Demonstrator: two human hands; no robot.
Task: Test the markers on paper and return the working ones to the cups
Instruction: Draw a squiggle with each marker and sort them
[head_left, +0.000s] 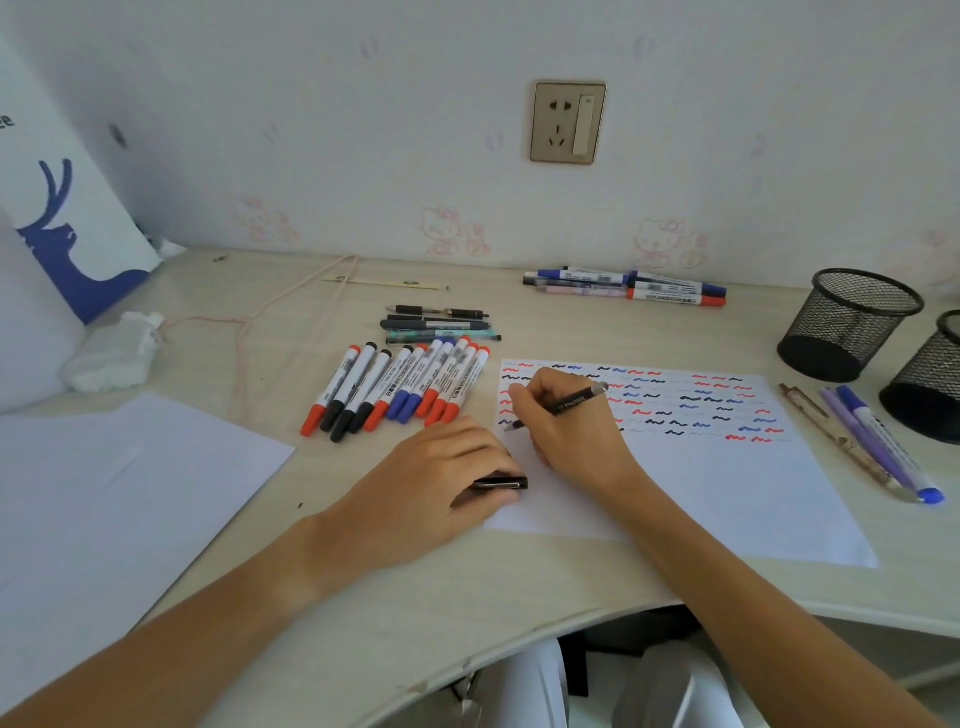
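The right hand (563, 421) grips a black pen (558, 406), its tip touching the paper (727, 493) at the sheet's 9 o'clock edge, under rows of red, blue and black squiggles. The left hand (441, 473) holds a black cap (501, 483) at the paper's 7 o'clock corner. A row of markers (400, 384) lies at 10 o'clock on the bench (363, 571); two mesh cups (852, 322) stand at 2 o'clock.

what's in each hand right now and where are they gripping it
The right hand pinches a black pen low on its barrel, near the tip. The left hand grips the black cap around its closed end.
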